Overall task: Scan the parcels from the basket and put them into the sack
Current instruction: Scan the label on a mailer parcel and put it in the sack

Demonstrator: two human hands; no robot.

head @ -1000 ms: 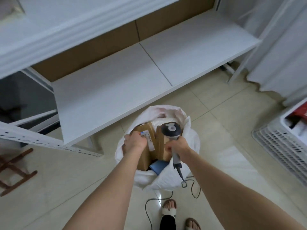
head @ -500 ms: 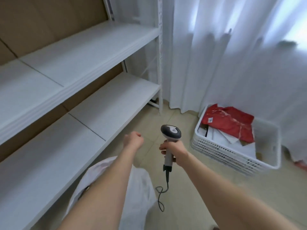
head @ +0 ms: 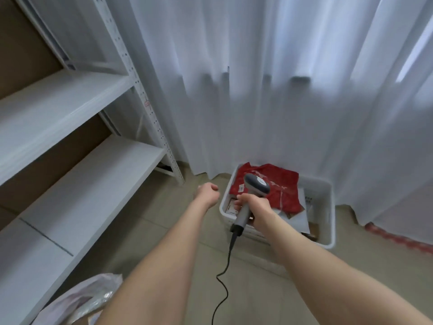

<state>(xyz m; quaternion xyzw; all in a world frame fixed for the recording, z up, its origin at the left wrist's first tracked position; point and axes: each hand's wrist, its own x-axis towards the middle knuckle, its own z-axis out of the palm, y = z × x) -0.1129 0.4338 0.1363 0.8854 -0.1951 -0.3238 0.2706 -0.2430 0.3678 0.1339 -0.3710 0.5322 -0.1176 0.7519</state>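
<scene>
Your right hand [head: 257, 208] is wrapped around the grey handle of the scanner [head: 257, 186]. The scanner's head sits over the near left end of the white basket [head: 328, 202]. Your left hand [head: 207, 193] reaches forward beside it, curled into a fist and grasping nothing, just left of the basket's corner and above the floor [head: 351, 277].

A red parcel [head: 283, 193] with a small white label lies on top in the basket. Under it are white and brown parcels, but your right hand and forearm cover much of them, so their number is unclear. The scanner's black cable [head: 225, 277] hangs from the handle and runs off the bottom edge. Only a crumpled corner of the white sack [head: 77, 299] shows at bottom left, cut off by the frame and by your left forearm, and its contents cannot be made out. A red strip [head: 398, 238] at the hem of the white curtain [head: 257, 90] is too blurred to identify. White shelves [head: 82, 174] stand on your left.

A second ago your left hand held a cardboard parcel down in the sack, and now it is empty. In the last half second the view has swung right. The basket now lies closer, under your right hand, and most of the sack has slipped out of view.
</scene>
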